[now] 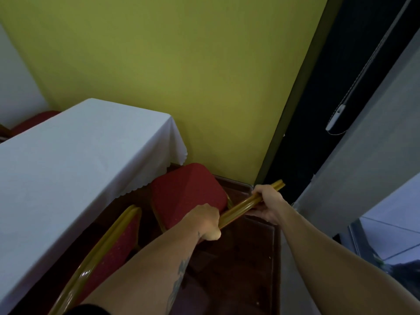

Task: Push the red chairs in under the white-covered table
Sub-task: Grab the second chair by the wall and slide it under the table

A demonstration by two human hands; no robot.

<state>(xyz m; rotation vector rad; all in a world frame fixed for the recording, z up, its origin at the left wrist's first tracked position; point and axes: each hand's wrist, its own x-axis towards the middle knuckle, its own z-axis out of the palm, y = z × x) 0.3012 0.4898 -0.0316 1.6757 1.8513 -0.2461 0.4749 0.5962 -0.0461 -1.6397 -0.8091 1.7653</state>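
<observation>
A person is gripping the gold-coloured top rail [250, 204] of a red chair [188, 192] with both bare hands. The left hand [205, 221] is wrapping shut around the lower end of the rail, knuckles up and thumb tucked beneath; the right hand [268, 204] is closing around the rail further along, fingers curled over the top, with a short length of rail showing beyond it toward the corner of the room. Between the two hands the bare rail is catching the light.

The chair's padded red seat is lying just ahead of the left hand, its far edge sitting beside the scalloped hem of the white-covered table [75, 160], most of the cushion remaining out in the open. Whether any part of the seat is already under the cloth cannot be told from here.

To the left of the left forearm, a second red chair [109, 248] is standing with its gold-framed back close against the table's long edge. Well beyond the left hand, across the table, the red top of a third chair [34, 121] is showing past the cloth.

A yellow-green wall [181, 64] is rising ahead of both hands, and dark reddish flooring [238, 258] is lying beneath the forearms. A tattoo [179, 276] is marking the left forearm.
</observation>
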